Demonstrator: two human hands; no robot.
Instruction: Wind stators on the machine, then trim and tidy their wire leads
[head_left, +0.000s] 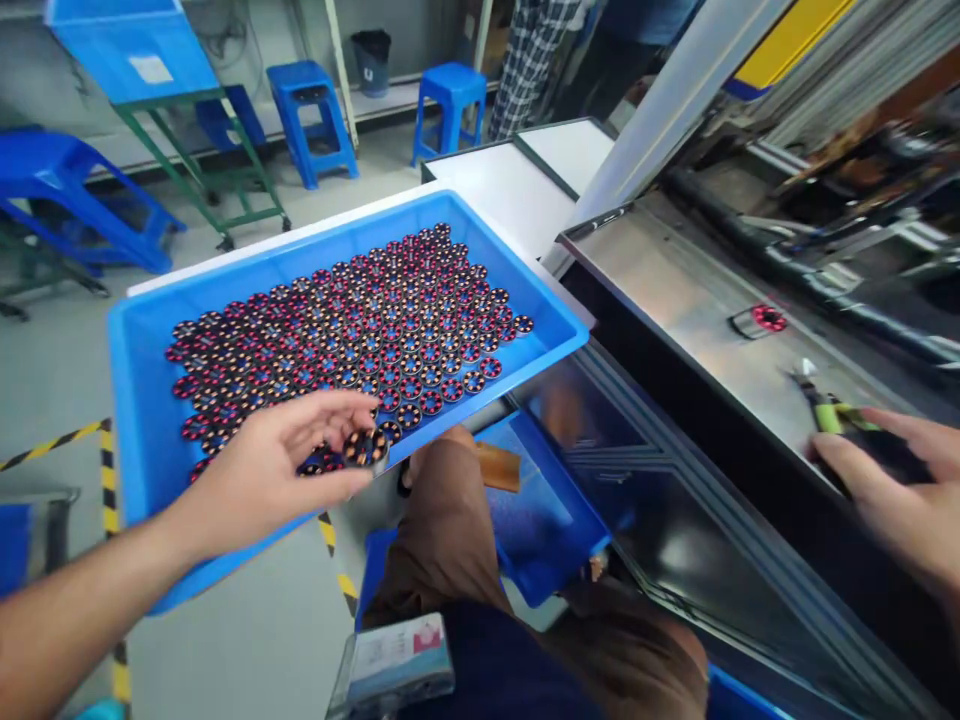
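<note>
My left hand (281,460) pinches a small motor stator (366,447) with copper-coloured windings between thumb and fingers, over the near edge of a blue tray (517,375). Many similar stators (360,320), some with red and some with copper windings, lie packed in rows in that tray. At the right, my right hand (900,490) is wrapped round diagonal cutters (827,412) with green and black handles, their jaws pointing away over a metal bench top (667,290). Beyond the jaws, a single stator with red windings (766,320) lies on the bench.
Below the bench, another blue tray (559,560) sits beside my knees. Blue stools (311,120) and a blue bin on a green trolley (202,180) stand behind the tray. A person in a checked garment (529,65) is at the back. Machine parts (847,220) line the far right.
</note>
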